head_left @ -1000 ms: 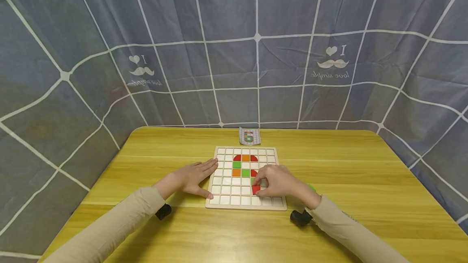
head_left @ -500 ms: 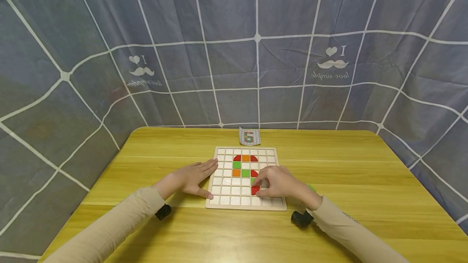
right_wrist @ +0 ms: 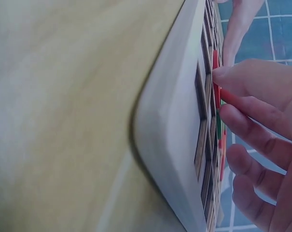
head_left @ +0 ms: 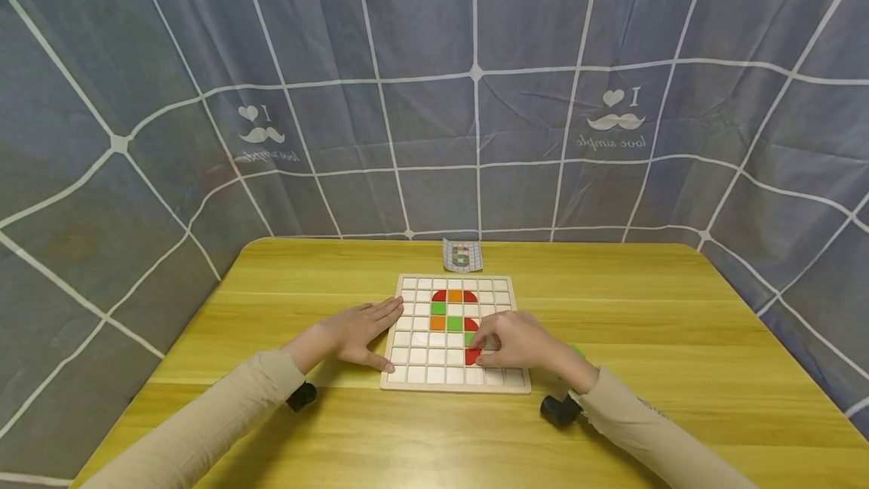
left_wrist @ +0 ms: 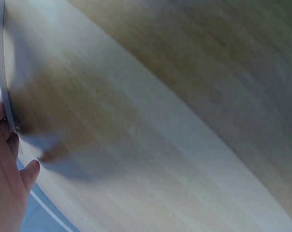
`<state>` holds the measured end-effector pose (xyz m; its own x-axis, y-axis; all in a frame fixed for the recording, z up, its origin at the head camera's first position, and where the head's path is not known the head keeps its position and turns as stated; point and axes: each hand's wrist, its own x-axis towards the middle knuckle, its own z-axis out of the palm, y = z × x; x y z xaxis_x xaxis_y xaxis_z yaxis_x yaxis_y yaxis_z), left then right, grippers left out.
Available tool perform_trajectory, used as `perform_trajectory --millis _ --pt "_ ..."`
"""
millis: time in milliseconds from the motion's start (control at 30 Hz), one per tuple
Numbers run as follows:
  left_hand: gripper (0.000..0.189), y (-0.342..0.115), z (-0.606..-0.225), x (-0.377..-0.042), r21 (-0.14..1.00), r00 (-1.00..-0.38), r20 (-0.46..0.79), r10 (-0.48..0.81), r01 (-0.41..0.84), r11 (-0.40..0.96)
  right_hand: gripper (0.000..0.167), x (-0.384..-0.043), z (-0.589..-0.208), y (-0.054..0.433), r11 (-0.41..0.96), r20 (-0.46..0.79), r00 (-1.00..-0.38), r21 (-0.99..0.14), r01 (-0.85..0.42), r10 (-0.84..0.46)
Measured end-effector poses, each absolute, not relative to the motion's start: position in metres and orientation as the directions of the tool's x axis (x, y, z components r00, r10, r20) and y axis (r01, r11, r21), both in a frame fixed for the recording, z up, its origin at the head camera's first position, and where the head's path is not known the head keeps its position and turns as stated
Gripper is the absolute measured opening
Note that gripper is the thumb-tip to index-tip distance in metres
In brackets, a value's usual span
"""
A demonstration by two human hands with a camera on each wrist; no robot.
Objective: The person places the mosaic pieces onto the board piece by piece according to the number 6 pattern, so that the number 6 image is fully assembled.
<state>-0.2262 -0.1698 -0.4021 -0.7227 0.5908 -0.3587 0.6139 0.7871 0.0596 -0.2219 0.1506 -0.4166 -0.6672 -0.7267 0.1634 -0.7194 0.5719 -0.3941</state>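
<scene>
A wooden grid board (head_left: 441, 385) lies on the table, with red, orange and green tiles set in several of its cells. My left hand (head_left: 356, 334) spreads along its left edge, fingertips on the rim and thumb near the front corner. In the left wrist view, the fingers (left_wrist: 8, 179) reach the board's side. My right hand (head_left: 523, 339) is over the right half and pinches a red tile (head_left: 471, 357) between thumb and index finger, at a cell below a green tile (head_left: 468, 339). The right wrist view shows this red tile (right_wrist: 216, 87) at the fingertips, other fingers loosely bent.
Behind the board lies a small printed card (head_left: 462, 256) with a coloured grid pattern. Something green (head_left: 578, 351) shows partly behind the right wrist. A grey curtain (head_left: 434, 119) with white lines hangs behind the wooden table (head_left: 611, 285).
The red tile has turned slightly and shifted a little left, lining up with its cell. My right hand barely moved; my left hand stayed in place. The head view tipped slightly.
</scene>
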Motion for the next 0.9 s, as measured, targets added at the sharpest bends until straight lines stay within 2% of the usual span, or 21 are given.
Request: perform_trajectory --millis 433,900 --pt "0.104 -0.17 -0.401 -0.225 0.073 -0.725 -0.355 0.59 0.608 0.791 0.012 -0.223 -0.412 0.167 0.604 0.198 -0.719 -0.424 -0.675 -0.666" --pt "0.103 -0.171 -0.403 -0.225 0.074 -0.726 -0.343 0.596 0.612 0.787 0.019 -0.223 -0.409 0.218 0.662 0.24 -0.781 -0.423 -0.619 -0.576"
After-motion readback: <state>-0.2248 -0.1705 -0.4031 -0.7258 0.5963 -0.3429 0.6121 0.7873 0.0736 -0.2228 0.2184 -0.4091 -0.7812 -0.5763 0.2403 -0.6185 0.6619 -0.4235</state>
